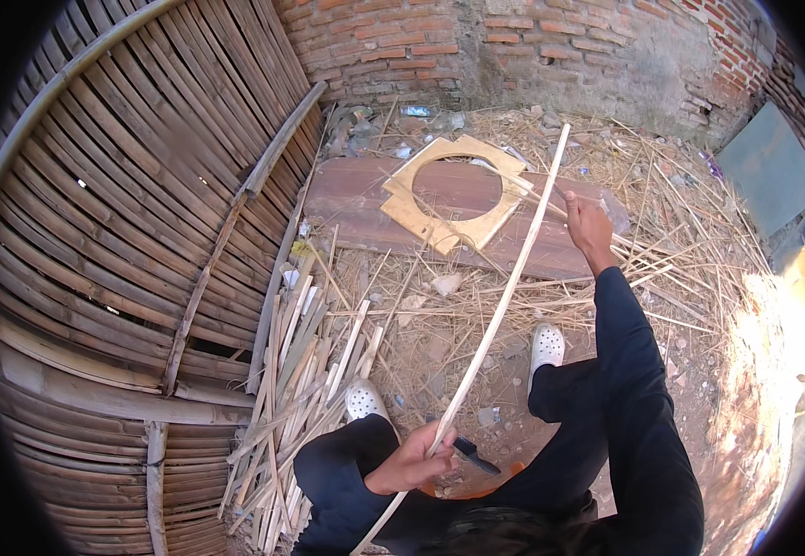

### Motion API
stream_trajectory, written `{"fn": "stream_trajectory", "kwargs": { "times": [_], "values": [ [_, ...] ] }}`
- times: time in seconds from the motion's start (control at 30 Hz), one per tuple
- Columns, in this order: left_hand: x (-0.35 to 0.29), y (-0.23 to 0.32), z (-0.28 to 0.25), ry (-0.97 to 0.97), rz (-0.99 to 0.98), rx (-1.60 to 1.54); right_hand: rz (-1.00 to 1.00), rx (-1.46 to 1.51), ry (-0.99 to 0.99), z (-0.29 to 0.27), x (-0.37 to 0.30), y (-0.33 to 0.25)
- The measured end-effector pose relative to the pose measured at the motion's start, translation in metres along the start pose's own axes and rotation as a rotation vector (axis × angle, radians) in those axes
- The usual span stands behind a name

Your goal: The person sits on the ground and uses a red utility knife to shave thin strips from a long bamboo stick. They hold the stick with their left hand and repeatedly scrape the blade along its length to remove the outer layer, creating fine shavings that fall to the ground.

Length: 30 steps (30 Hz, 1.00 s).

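Long pale bamboo strip [500,315]: in work; pale slat heap [277,408], seven o'clock.
Left grip [413,461]: pinching strip. Right grip [589,227], two o'clock: cannot tell.

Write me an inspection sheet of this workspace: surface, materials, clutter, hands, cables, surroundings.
Surface: brown dirt ground with flat reddish-brown board.
Materials: long, thin, pale wood-like strip, held diagonally.
Clutter: heap of pale, narrow strips at left; scattered straw-coloured shavings; flat tan panel with round hole on the board.
Hands: left hand closed around the strip's lower part; right hand near its upper part, grip unclear.
Cables: nothing seen.
Surroundings: slatted brown bamboo wall at left; red brick wall ahead.
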<state>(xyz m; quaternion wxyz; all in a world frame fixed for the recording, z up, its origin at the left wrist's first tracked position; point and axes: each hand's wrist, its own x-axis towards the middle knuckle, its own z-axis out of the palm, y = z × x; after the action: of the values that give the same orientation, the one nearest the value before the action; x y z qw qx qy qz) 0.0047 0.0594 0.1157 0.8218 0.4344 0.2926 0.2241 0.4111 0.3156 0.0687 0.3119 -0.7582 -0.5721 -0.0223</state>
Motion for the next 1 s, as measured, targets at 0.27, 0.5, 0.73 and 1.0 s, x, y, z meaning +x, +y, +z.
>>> {"fn": "stream_trajectory", "kwargs": {
  "times": [0.27,0.5,0.73,1.0],
  "values": [
    [0.012,0.01,-0.013,0.17,0.079,-0.279,-0.232,0.198,-0.367,-0.046,-0.065,-0.114],
    [0.025,0.023,-0.011,0.26,0.187,-0.185,-0.721,0.377,-0.585,-0.062,-0.171,-0.177],
    [0.018,0.02,-0.004,0.367,0.168,0.021,-0.655,0.181,-0.289,-0.034,-0.138,-0.167],
    [0.029,0.018,-0.009,0.561,0.269,0.584,-0.886,0.22,-0.267,-0.025,-0.154,-0.174]
  ]
}}
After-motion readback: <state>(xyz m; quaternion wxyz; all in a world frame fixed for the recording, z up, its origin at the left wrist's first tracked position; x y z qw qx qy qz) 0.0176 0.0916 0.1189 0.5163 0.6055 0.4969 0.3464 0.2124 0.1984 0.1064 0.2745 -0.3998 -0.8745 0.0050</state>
